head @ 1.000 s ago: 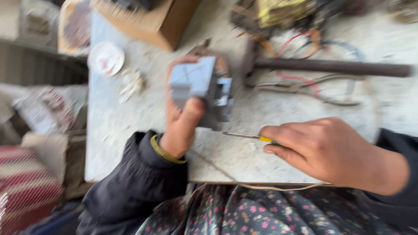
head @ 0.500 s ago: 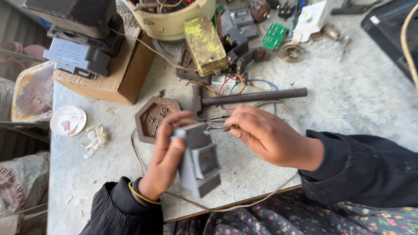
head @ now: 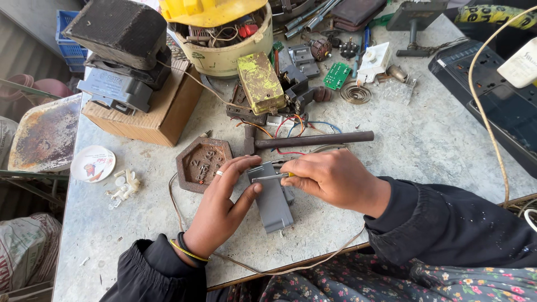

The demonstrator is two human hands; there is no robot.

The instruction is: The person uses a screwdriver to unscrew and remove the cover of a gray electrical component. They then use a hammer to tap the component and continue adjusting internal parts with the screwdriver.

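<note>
My left hand (head: 221, 210) has its grip on the grey metal part (head: 272, 197), with my thumb on its side and my fingers bent over its top end, and that hand has a ring on one finger and a yellow band at the wrist. The grey metal part lies flat on the grey surface (head: 436, 140), right in front of me, between my two hands. My right hand (head: 330, 178) has a tight grip on a small screwdriver (head: 273, 177), and its thin metal tip lies across the top of the grey part. Far on the left of the surface sits a little white round lid (head: 93, 164), and near it are some small white plastic bits (head: 124, 187). A brown cardboard box (head: 154, 114) stands behind them with dark grey blocks (head: 124, 50) stacked on top. Just beside my left fingers is a rusty six-sided metal piece (head: 201, 162). Behind my hands lies a hammer (head: 307, 140) with a long dark handle, with red and blue wires under it. Further back there is a cream tub (head: 224, 50) full of bits, a yellow stained box (head: 260, 82) and a small green board (head: 337, 75). On the far right is a black power strip (head: 498, 106) with a pale cord running over it.
</note>
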